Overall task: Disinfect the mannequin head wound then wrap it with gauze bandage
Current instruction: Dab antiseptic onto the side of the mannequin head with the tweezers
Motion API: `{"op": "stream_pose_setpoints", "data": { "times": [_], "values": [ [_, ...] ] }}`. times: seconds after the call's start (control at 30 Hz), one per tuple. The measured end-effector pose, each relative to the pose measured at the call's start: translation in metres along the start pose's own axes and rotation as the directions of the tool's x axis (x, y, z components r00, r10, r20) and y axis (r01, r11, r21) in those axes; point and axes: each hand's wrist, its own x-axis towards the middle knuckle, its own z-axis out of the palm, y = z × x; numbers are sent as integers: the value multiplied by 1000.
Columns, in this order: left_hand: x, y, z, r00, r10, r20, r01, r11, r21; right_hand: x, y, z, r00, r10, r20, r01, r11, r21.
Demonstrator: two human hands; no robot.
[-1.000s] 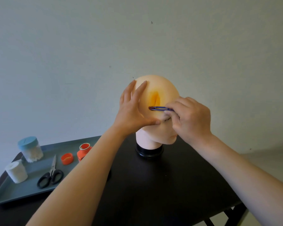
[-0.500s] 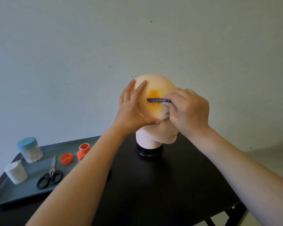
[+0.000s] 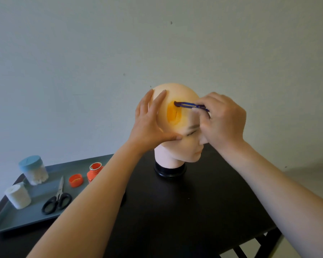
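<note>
A bald mannequin head (image 3: 177,92) stands on a black base at the middle of the black table (image 3: 194,211). An orange-stained wound (image 3: 172,114) marks its forehead. My left hand (image 3: 149,125) rests on the head's left side with straight fingers, thumb near the brow. My right hand (image 3: 222,121) pinches blue tweezers (image 3: 189,105), whose dark tip touches the top edge of the wound. What the tip holds is too small to tell.
A grey tray (image 3: 17,220) at the left holds a white gauze roll (image 3: 18,196), a blue-lidded jar of cotton (image 3: 33,169), black scissors (image 3: 57,199), an open orange bottle (image 3: 94,171) and its orange cap (image 3: 76,180).
My right hand has moved the tweezers upward along the wound, from its lower end to its top edge. The orange stain has spread. My left hand has stayed in place.
</note>
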Motion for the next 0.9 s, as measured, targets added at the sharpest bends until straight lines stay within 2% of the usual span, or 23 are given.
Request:
{"op": "stream_pose_setpoints", "data": {
  "times": [0.2,0.37,0.6,0.77,0.9],
  "values": [
    [-1,1,-1,1000,0,6,0,1000,-7,-26,2,1,998,-49,32,49,999,-7],
    [-1,2,-2,1000,1,9,-1,1000,-1,2,9,4,997,75,-31,-74,997,34],
    [-1,2,-1,1000,4,3,-4,1000,-4,-35,8,0,1000,15,24,-17,999,50],
    [-1,3,-2,1000,2,12,-2,1000,8,-5,7,2,994,103,-37,-101,993,63],
    [-1,3,-2,1000,-1,15,1,1000,4,-14,9,0,998,67,-3,-67,997,35]
  ]
}}
